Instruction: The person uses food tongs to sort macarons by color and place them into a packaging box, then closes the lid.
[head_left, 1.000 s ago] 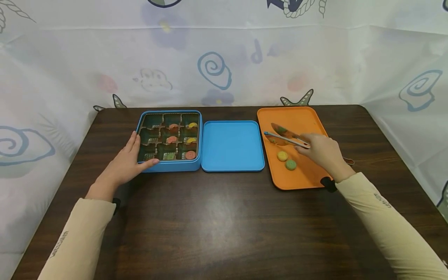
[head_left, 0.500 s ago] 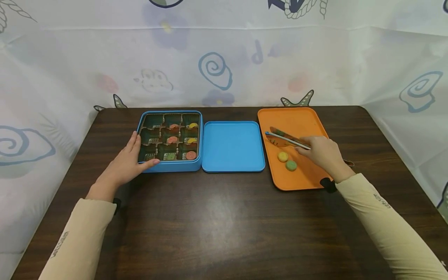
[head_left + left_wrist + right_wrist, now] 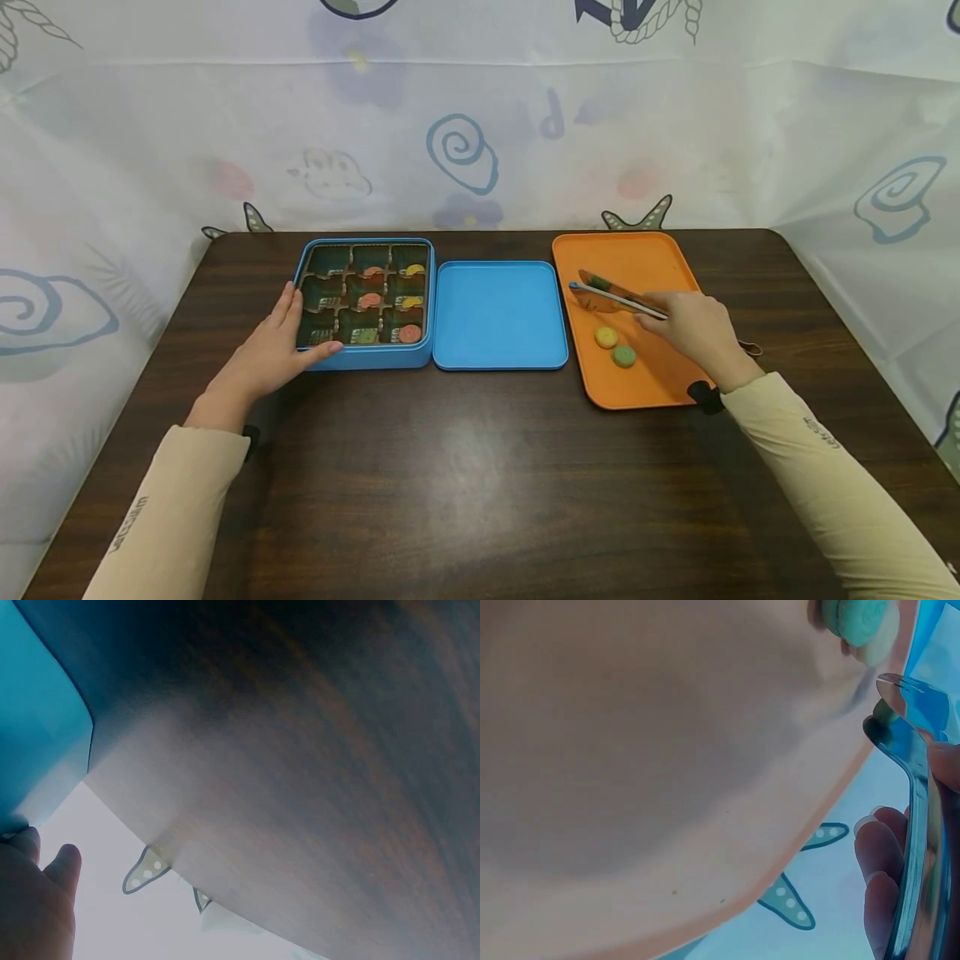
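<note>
At the bottom of the head view two pale sleeves (image 3: 168, 500) reach over one dark table (image 3: 480, 500). At centre left, the left hand (image 3: 266, 350) lies as it did a second ago, fingers straight against the side of the one blue box (image 3: 382, 358), thumb apart over its front edge. At centre right, the right hand (image 3: 693, 329) curls its fingers round one pair of metal tongs (image 3: 621, 301), whose two arms now stand closer together than a second ago. Whether they grip anything I cannot tell; the right wrist view shows a green patch between the tips. Below them, on the orange tray (image 3: 652, 379), sit one green macaron (image 3: 624, 356) and, touching it, one yellow macaron (image 3: 606, 337). One blue tray (image 3: 500, 317) lies mid-frame. The box's nine compartments show six pieces: three pink, two yellow, one green. Patterned cloth (image 3: 300, 125) fills the top.
</note>
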`<action>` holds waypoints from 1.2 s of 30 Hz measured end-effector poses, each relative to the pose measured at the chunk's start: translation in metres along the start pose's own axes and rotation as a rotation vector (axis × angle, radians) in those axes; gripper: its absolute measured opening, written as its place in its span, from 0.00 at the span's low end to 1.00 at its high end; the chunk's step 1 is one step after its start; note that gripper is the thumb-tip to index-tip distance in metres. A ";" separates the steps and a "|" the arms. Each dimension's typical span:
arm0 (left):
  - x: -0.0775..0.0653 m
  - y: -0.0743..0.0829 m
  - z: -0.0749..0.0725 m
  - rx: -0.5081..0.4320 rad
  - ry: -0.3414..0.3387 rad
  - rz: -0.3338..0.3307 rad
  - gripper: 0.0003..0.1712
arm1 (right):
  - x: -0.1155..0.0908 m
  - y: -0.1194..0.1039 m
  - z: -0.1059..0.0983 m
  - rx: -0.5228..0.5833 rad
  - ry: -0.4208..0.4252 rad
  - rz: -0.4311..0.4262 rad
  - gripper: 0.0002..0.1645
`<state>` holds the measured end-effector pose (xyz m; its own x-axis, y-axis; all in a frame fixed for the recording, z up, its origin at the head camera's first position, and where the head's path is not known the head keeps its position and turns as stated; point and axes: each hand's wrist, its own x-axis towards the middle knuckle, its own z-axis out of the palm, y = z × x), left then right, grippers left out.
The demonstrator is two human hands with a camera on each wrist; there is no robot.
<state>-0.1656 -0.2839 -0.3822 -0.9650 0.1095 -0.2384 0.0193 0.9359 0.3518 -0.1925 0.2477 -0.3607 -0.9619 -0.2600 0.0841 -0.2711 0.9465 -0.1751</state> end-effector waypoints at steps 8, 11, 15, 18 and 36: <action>0.000 -0.001 0.001 0.000 0.001 0.000 0.66 | 0.004 -0.003 -0.008 -0.007 0.073 -0.013 0.24; 0.000 0.000 0.001 -0.005 0.001 0.005 0.66 | 0.009 -0.006 -0.013 -0.001 0.092 -0.011 0.24; 0.000 0.000 0.001 -0.011 0.004 0.011 0.66 | 0.016 -0.014 -0.021 0.010 0.117 -0.003 0.25; 0.000 0.000 0.000 -0.007 0.004 0.010 0.66 | 0.023 -0.020 -0.026 0.009 0.142 -0.012 0.25; 0.002 -0.001 0.000 0.024 -0.006 0.005 0.65 | 0.073 -0.085 -0.043 0.030 0.212 -0.089 0.27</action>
<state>-0.1673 -0.2842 -0.3830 -0.9634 0.1157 -0.2418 0.0302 0.9431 0.3311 -0.2383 0.1569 -0.2972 -0.9062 -0.2933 0.3045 -0.3587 0.9146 -0.1866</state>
